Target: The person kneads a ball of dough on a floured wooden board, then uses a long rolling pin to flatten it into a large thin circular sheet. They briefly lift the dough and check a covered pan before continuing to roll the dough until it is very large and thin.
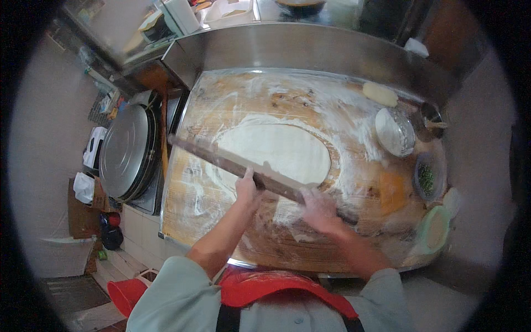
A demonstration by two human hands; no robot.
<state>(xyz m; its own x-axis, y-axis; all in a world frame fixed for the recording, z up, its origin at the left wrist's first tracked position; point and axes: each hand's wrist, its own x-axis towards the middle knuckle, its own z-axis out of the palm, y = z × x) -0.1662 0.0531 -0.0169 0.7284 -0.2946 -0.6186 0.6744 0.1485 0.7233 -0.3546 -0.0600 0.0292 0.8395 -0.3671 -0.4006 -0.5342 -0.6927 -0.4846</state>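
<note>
A long wooden rolling pin (207, 156) slants across the near side of a large oval sheet of dough (286, 145), its left end farther from me. My left hand (249, 186) is closed around the pin near its middle, the thumb along the top. Farther down toward the right end, my right hand (318, 207) lies on the pin with its fingers over it; it is slightly blurred. Whether the pin touches the dough or is held just above it, I cannot tell. Beneath everything lies a flour-dusted wooden board (186, 211).
Along the right side stand a bowl of flour (394, 133), a metal container (431, 120), a bowl of chopped greens (426, 176) and a green-rimmed bowl (435, 230). A dough lump (380, 94) lies at the back right. Round metal griddle lids or pans (124, 151) stand left.
</note>
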